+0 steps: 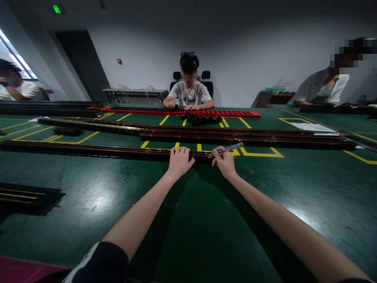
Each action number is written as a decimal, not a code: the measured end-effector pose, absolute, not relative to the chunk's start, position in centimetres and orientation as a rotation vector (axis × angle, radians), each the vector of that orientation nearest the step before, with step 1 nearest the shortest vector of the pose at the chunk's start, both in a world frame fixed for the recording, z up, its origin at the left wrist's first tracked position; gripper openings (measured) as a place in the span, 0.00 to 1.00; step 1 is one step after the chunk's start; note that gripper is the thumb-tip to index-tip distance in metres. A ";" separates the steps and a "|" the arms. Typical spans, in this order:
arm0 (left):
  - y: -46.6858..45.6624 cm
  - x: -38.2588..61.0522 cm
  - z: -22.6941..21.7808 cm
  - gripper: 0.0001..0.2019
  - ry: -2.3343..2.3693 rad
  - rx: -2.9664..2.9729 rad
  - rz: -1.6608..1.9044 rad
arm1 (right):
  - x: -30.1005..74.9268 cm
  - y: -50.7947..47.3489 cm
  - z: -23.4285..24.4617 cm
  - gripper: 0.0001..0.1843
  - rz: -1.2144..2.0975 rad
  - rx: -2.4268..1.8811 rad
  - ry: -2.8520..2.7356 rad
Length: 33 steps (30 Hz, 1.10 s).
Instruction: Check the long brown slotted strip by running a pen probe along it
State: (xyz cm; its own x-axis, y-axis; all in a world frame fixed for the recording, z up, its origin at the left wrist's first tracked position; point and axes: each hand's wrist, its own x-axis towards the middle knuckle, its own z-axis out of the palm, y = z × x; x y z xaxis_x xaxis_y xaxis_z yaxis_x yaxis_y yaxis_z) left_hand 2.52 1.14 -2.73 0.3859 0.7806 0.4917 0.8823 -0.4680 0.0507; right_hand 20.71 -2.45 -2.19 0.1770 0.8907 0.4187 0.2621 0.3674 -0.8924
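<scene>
A long dark strip (123, 152) runs across the green table in front of me, from the left side to my hands. My left hand (179, 162) lies over the strip near its right end, palm down, with the thumb apart from the fingers. Between the fingers of my right hand (224, 162) is a clear pen (234, 147), held at a slant. Its tip points left and down at the strip's right end, just right of my left hand. Whether the tip touches the strip I cannot tell.
Beyond lie bundled dark strips (250, 136) and a red slotted rail (235, 114), where a co-worker (190, 92) sits with both hands. More dark strips (26, 198) lie at the near left. Yellow tape lines (262, 154) and white paper (312, 126) are on the table (188, 236).
</scene>
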 end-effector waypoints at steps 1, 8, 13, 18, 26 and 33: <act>1.1 2.5 -2.7 0.18 -1.478 -2.433 -0.683 | 20.7 -2.5 -2.2 0.25 0.622 -1.157 -1.363; 0.9 2.5 -2.7 0.18 -1.450 -2.458 -0.717 | 20.8 -2.4 -2.4 0.24 0.606 -1.157 -1.378; 0.8 2.5 -2.6 0.19 -1.451 -2.460 -0.699 | 20.8 -2.4 -2.3 0.24 0.605 -1.163 -1.389; 0.8 2.4 -2.5 0.19 -1.451 -2.463 -0.678 | 20.8 -2.6 -2.2 0.24 0.606 -1.178 -1.376; 0.7 2.5 -2.5 0.20 -1.456 -2.443 -0.667 | 20.8 -2.3 -2.2 0.25 0.590 -1.181 -1.363; 0.8 2.5 -2.4 0.21 -1.462 -2.463 -0.684 | 20.6 -2.5 -2.2 0.25 0.543 -1.193 -1.281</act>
State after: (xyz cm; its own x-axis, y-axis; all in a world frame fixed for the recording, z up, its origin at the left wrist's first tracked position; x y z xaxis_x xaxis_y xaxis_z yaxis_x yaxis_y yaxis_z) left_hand 2.50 0.78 -2.44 0.4051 0.7768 0.4821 0.8678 -0.4927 0.0648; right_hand 20.64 -2.52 -2.18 0.2745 0.8591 0.4321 0.2863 0.3559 -0.8896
